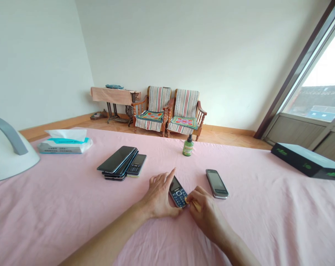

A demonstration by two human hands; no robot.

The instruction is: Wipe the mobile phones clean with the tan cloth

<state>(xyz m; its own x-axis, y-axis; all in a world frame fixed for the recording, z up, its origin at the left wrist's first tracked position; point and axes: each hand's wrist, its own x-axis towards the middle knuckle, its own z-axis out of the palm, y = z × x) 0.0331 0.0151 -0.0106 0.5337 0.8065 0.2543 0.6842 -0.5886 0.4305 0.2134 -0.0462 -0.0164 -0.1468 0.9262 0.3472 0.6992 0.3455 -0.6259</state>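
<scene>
A small dark keypad phone (178, 193) lies on the pink cloth (59, 207). My left hand (159, 195) rests beside it, fingers stretched out, index finger and thumb bracing the phone's left edge. My right hand (203, 211) is closed in a pinch on a thin, light stick-like thing whose tip touches the phone's lower right corner; I cannot make out what it is. A silver-edged phone (217, 183) lies just right of my hands.
A stack of dark smartphones (118, 162) with a keypad phone (137, 164) beside it lies at centre left. A green bottle (188, 146), a tissue pack (64, 142), a white lamp base (7, 155) and a black box (306, 161) also stand on the cloth.
</scene>
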